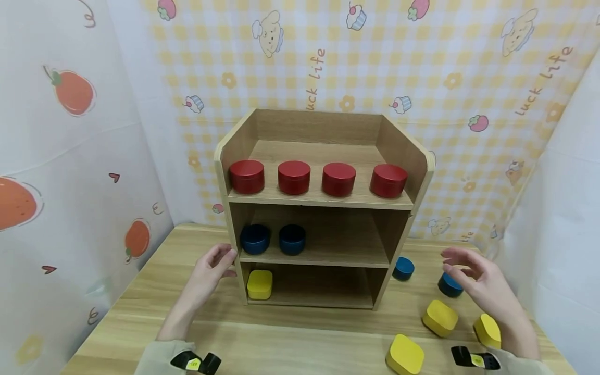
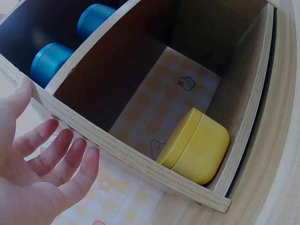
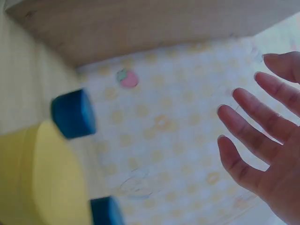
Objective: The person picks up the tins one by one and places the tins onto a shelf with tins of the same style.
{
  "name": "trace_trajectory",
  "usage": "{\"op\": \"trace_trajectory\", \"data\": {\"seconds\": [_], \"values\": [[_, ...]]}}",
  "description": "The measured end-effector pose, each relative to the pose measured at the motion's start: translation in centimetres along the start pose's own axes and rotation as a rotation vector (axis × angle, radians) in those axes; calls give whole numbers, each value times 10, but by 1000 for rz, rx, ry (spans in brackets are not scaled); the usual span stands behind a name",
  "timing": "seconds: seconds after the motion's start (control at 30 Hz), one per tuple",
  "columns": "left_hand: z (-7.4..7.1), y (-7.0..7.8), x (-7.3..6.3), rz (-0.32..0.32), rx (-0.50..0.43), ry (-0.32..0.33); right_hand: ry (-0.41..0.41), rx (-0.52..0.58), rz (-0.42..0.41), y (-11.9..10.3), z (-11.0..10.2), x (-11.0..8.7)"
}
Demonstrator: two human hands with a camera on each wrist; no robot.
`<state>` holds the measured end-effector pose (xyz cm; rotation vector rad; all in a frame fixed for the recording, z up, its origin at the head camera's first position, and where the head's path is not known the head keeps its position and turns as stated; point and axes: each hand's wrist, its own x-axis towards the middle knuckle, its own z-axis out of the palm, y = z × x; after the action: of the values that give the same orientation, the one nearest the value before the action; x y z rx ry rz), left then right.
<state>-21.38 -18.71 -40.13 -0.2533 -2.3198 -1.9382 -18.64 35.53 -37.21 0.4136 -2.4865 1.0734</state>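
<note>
A wooden three-tier shelf point(image 1: 309, 203) stands on the table. Several round red tins point(image 1: 293, 177) line its top tier. Two round blue tins point(image 1: 292, 240) sit at the left of the middle tier, and one yellow rounded-square tin point(image 2: 199, 147) is in the bottom tier's left corner. My left hand point(image 1: 211, 273) is at the shelf's left side panel, thumb at its front edge, fingers loosely bent and holding nothing. To the right of the shelf, my right hand point(image 1: 483, 278) hovers empty, fingers spread, partly covering a blue tin point(image 1: 450, 285) from the head view.
Another blue tin point(image 1: 403, 269) stands by the shelf's right side. Three yellow tins lie on the table's right part: one nearer the front point(image 1: 405, 355), one behind it point(image 1: 440, 318), one beside my right forearm point(image 1: 487, 330). Patterned cloth hangs behind and at both sides.
</note>
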Motion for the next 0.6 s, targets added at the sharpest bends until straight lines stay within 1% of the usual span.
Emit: {"op": "trace_trajectory", "data": {"seconds": [0.17, 0.3, 0.4, 0.6], "values": [[-1, -2, 0, -2, 6, 2, -4, 17, 77, 31, 3, 0], [-1, 0, 0, 0, 4, 1, -6, 47, 119, 54, 5, -2], [-1, 0, 0, 2, 4, 2, -3, 71, 153, 65, 4, -3], [0, 1, 0, 1, 7, 1, -22, 32, 241, 78, 2, -7]]}}
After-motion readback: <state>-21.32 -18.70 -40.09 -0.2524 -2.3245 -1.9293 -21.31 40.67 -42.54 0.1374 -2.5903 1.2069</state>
